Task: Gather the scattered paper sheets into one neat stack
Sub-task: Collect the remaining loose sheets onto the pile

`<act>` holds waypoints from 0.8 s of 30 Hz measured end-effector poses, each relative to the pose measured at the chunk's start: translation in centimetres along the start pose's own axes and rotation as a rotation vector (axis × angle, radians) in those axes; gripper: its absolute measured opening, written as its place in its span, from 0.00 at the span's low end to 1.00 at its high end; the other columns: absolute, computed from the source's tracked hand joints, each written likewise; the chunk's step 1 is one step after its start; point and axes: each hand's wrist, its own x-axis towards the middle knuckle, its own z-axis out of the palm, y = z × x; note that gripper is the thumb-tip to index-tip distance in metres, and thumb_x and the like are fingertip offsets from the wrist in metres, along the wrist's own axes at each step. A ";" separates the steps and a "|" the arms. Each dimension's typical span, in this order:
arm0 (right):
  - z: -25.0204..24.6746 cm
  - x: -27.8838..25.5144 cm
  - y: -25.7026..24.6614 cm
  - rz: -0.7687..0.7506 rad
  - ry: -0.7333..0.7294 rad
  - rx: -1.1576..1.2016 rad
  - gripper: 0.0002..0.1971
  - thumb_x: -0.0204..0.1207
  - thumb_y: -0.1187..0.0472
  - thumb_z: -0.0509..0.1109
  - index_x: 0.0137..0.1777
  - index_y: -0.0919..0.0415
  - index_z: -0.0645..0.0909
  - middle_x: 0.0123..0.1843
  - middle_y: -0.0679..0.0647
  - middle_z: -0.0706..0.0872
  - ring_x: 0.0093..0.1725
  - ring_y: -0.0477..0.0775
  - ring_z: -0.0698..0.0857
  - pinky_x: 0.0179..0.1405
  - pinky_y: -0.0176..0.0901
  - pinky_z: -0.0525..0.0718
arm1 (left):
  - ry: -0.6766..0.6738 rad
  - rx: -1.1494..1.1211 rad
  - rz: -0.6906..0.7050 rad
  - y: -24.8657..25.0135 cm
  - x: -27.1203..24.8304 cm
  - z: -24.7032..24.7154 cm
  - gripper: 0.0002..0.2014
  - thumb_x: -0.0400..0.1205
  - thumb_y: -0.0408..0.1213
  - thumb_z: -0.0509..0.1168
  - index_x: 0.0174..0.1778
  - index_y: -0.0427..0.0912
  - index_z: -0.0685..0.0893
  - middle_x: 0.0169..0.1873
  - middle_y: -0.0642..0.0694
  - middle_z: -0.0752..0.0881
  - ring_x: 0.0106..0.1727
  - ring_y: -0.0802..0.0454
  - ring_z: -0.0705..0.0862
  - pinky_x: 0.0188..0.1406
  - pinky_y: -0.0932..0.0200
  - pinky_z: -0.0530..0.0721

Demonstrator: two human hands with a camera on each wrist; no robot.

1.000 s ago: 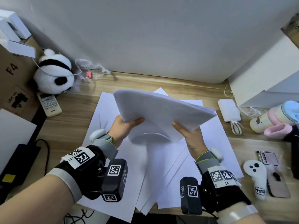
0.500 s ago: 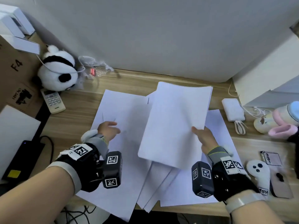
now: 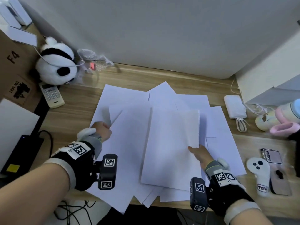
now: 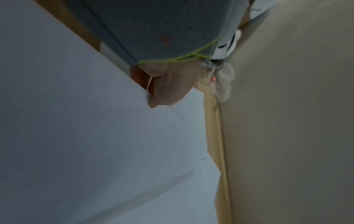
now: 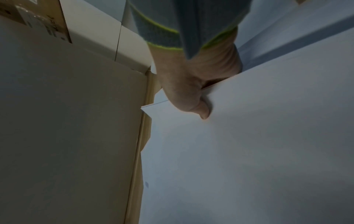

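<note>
Several white paper sheets [image 3: 123, 98] lie fanned out and overlapping on the wooden desk [image 3: 78, 111]. My right hand [image 3: 198, 152] grips a gathered stack of sheets [image 3: 172, 143] at its right edge, low over the pile. In the right wrist view the thumb of that hand [image 5: 191, 94] lies on top of the stack [image 5: 268, 136], and the fingers are hidden beneath. My left hand [image 3: 102, 130] pinches the left edge of a loose sheet [image 3: 129, 151] beside the stack. The left wrist view shows the sheet [image 4: 76, 121] caught in the left hand [image 4: 162, 91].
A panda plush [image 3: 56, 65], a remote [image 3: 51, 95] and a cardboard box [image 3: 11, 62] stand at the left. At the right are a power bank [image 3: 234, 107], a white controller [image 3: 259, 172], a phone [image 3: 280, 181] and a white box [image 3: 276, 70]. Sheets overhang the near desk edge.
My left hand let go of the raised stack, moved left and took hold of a loose sheet's edge. My right hand brought the stack down flat over the pile.
</note>
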 end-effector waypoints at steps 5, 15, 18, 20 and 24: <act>-0.2 0.0 0.5 -0.001 0.000 0.013 0.19 0.79 0.69 0.64 0.70 0.72 0.74 0.70 0.67 0.80 0.68 0.67 0.80 0.71 0.58 0.75 | 0.075 -0.276 0.254 4.1 -0.6 -4.2 0.15 0.79 0.29 0.68 0.26 0.47 0.78 0.22 0.52 0.80 0.32 0.52 0.76 0.19 0.78 0.72; -0.4 0.0 0.1 0.029 -0.021 0.025 0.19 0.79 0.69 0.64 0.70 0.72 0.74 0.68 0.65 0.81 0.68 0.66 0.80 0.71 0.57 0.75 | 0.283 -0.643 0.526 11.4 -2.8 -7.6 0.17 0.80 0.27 0.62 0.28 0.51 0.74 0.28 0.54 0.76 0.13 0.74 0.73 0.18 0.79 0.69; -0.6 0.1 0.5 0.029 -0.044 0.106 0.21 0.77 0.66 0.66 0.69 0.71 0.75 0.63 0.65 0.84 0.62 0.65 0.83 0.71 0.59 0.76 | 0.231 -0.742 0.407 11.6 -3.0 -5.8 0.17 0.80 0.27 0.62 0.27 0.50 0.75 0.25 0.51 0.75 0.18 0.67 0.73 0.19 0.72 0.70; -0.9 0.4 0.8 0.042 -0.078 0.200 0.22 0.78 0.60 0.66 0.71 0.69 0.75 0.66 0.65 0.84 0.63 0.64 0.82 0.70 0.61 0.77 | 0.177 -0.742 0.318 11.2 -2.8 -3.7 0.15 0.79 0.27 0.62 0.29 0.49 0.76 0.26 0.51 0.76 0.26 0.58 0.74 0.19 0.71 0.72; -1.8 -0.3 0.8 0.085 -0.175 0.426 0.29 0.82 0.41 0.52 0.72 0.61 0.74 0.67 0.61 0.83 0.66 0.62 0.81 0.52 0.49 0.81 | 0.089 -0.767 0.211 10.0 -2.5 1.9 0.14 0.78 0.21 0.55 0.45 0.42 0.81 0.29 0.47 0.79 0.28 0.51 0.75 0.16 0.72 0.73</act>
